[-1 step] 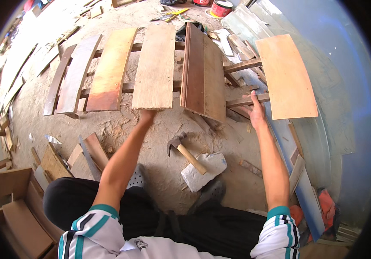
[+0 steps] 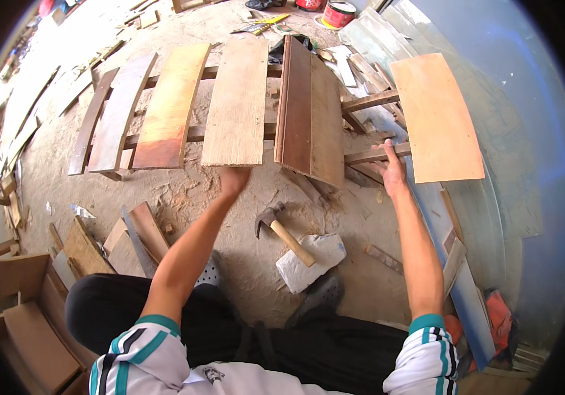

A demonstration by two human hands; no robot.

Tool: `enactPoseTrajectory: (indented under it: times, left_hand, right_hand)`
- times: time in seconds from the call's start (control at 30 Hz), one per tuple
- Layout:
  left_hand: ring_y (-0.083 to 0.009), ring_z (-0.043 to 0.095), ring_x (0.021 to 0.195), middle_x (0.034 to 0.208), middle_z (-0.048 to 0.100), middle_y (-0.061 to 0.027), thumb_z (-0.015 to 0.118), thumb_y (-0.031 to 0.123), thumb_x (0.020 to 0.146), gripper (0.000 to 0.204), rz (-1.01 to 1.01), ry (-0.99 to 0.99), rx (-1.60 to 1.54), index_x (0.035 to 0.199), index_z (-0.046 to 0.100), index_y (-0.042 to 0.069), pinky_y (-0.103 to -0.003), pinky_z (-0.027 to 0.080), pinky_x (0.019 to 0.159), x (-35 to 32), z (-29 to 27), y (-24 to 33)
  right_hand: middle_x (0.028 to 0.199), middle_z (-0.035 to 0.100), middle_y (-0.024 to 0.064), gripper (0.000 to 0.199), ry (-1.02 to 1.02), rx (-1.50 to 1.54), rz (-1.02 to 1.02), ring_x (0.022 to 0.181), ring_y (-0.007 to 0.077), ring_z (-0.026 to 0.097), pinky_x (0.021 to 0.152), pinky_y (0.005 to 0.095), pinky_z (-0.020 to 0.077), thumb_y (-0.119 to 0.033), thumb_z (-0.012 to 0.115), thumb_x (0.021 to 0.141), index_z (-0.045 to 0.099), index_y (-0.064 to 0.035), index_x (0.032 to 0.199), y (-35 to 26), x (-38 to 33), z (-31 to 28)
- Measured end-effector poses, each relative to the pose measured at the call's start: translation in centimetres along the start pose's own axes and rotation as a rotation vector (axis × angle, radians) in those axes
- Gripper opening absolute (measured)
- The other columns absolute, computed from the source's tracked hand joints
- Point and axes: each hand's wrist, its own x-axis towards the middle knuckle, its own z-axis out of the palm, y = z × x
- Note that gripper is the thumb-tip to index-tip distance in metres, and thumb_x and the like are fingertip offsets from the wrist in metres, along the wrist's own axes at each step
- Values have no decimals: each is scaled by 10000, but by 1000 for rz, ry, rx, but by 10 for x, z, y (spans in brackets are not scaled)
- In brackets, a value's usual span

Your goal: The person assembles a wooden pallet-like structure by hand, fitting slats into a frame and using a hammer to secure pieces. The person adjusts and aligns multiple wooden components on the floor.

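A slatted wooden frame lies across in front of me, with planks of different colours set over two long dark rails (image 2: pixel 195 133). My right hand (image 2: pixel 394 172) grips the near rail (image 2: pixel 368 155) at the right, in the gap beside the pale end plank (image 2: pixel 445 118), thumb up along it. My left hand (image 2: pixel 234 180) reaches under the near end of a light plank (image 2: pixel 235 105); its fingers are hidden there. Right of that plank, a dark brown board (image 2: pixel 294 105) stands against a lighter one (image 2: pixel 325 125). A claw hammer (image 2: pixel 287 238) rests with its handle on a white block (image 2: pixel 318 260) below.
Wood offcuts (image 2: pixel 98 247) and an open wooden box (image 2: pixel 32 336) lie at the lower left. Glass-like sheets (image 2: pixel 493 210) and scrap strips line the right side. At the back are a red tub (image 2: pixel 338 14) and a yellow tool (image 2: pixel 270 21). Shavings litter the floor.
My left hand has shifted slightly right beneath the light plank. The right hand stays at the rail, and the frame has barely moved.
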Motion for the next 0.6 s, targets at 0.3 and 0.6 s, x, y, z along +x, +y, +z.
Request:
enactPoseTrajectory:
  times: [0.3, 0.6]
  left_hand:
    - [-260, 674, 765, 818, 695, -118, 595, 302, 842, 256, 586, -1393, 123, 827, 697, 67, -397, 533, 701, -61, -90, 208]
    - [-339, 208, 1436, 1465, 392, -194, 415, 603, 933, 748, 218, -198, 646, 1482, 289, 110, -520, 52, 1169, 82, -79, 247]
  right_hand:
    - [925, 677, 73, 318, -83, 40, -207, 912, 170, 595, 897, 375, 417, -348, 733, 828, 583, -91, 940, -19, 11, -7]
    - [726, 599, -6, 185, -57, -108, -485, 789, 132, 537, 815, 297, 407, -225, 667, 846, 580, -82, 766, -11, 21, -10]
